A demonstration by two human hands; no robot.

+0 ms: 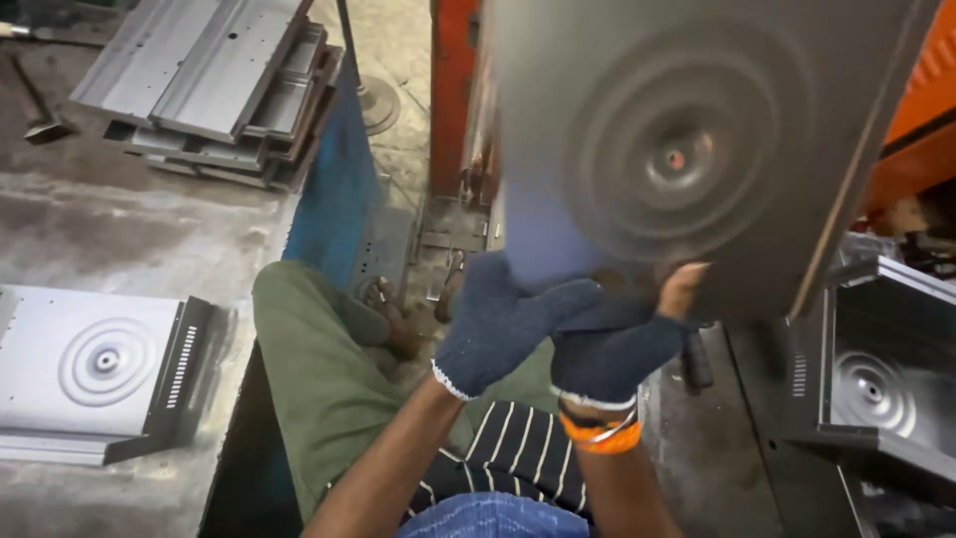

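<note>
A stamped panel (697,149) is gripped at its lower edge by both gloved hands, left (498,319) and right (617,344), lifted; one panel (95,369) lies finished on the floor.

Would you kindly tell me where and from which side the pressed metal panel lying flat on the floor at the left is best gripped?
Probably by the turned-up slotted flange along the right edge of the floor panel, coming from the right. That rim stands up from the flat sheet, so fingers can hook it; the embossed rings in the middle offer nothing to hold.
</note>
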